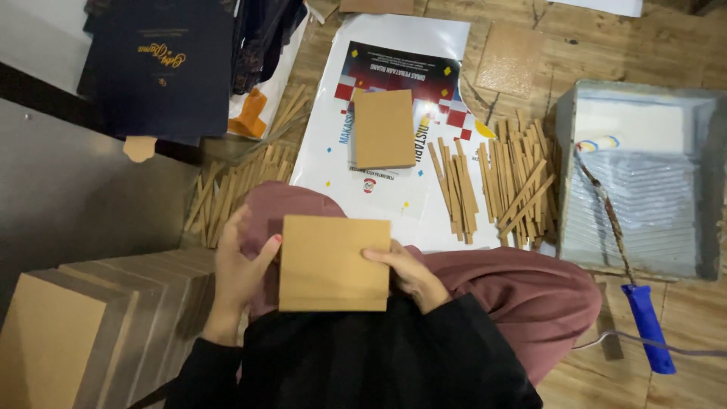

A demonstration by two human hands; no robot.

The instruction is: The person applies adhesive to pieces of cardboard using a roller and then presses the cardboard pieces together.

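A square brown cardboard panel (334, 263) is being held flat over the person's lap, above mauve-draped knees and a black sleeve. The left hand (241, 269) is gripping its left edge — thumb lying up along the card's side, fingers curled behind it, the wrist bending upward out of the dark cuff. The right hand (409, 271) is coming in from the other side, fingertips pressing on the panel's right edge, knuckles raised, the fingers held close together rather than spread.

Just ahead of the knees, a second cardboard panel (384, 129) is lying on a glossy printed poster (326, 151) spread over the wooden floor (681, 45). To its right, thin cardboard strips (500, 182) are lying in loose bundles; another heap of strips (235, 182) is sitting to the left of the poster. Farther right, a grey paint tray (644, 250) is resting on the floor, with a roller — its blue handle (650, 327) pointing toward the person — leaning across it. At the left, a stack of brown boards (98, 326) is standing beside the left arm, and a dark navy folder (163, 68) is lying farther off.
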